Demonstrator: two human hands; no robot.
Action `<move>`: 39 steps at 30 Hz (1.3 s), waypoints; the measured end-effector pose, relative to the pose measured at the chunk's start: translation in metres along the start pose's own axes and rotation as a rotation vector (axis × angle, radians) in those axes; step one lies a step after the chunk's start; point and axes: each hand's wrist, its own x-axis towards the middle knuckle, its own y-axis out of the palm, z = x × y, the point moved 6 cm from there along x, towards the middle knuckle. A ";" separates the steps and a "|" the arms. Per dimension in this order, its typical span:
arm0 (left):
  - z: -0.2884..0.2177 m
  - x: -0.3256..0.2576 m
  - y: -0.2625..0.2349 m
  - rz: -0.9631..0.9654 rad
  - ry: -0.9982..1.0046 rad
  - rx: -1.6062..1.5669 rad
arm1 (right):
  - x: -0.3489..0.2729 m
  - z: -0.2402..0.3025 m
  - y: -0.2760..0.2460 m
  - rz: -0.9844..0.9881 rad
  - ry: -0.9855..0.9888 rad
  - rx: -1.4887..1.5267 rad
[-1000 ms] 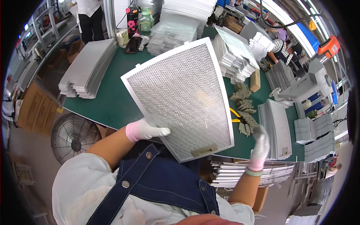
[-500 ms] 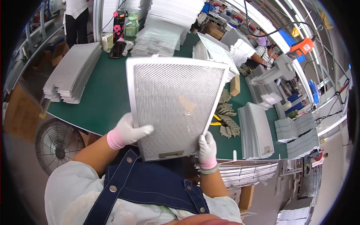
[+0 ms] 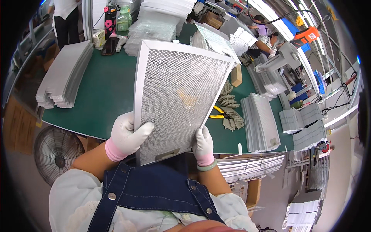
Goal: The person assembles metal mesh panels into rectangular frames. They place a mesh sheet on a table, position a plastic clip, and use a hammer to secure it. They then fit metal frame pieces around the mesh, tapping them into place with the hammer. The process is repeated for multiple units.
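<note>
Both white-gloved hands hold a rectangular silver mesh filter panel with a metal frame (image 3: 179,102) upright above the green worktop (image 3: 104,92): the left hand (image 3: 125,135) clenches its left edge, the right hand (image 3: 203,146) its lower right corner.

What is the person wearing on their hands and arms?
Both hands wear white knit gloves with pink cuffs: the left hand and the right hand. A pale green band circles the right wrist just below the cuff. The forearms are bare. Short, light sleeves cover the upper arms, under a dark blue denim apron with metal buttons.
</note>
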 end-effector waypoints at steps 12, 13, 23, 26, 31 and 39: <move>0.029 0.037 0.004 -0.081 -0.131 -0.089 | -0.008 0.010 -0.025 -0.133 0.047 0.160; 0.032 0.040 0.006 -0.087 -0.159 -0.109 | -0.011 0.009 -0.029 -0.167 0.050 0.190; 0.032 0.031 0.043 0.197 -0.115 0.150 | -0.027 0.022 -0.047 -0.262 0.138 0.354; 0.034 0.038 0.041 0.214 -0.062 0.430 | -0.033 0.026 -0.048 -0.304 0.097 0.325; 0.055 0.030 0.029 0.166 -0.012 0.613 | -0.042 0.017 -0.049 -0.282 -0.003 0.171; 0.043 0.025 0.018 -0.063 0.337 1.094 | -0.036 0.037 -0.015 -0.223 0.074 0.084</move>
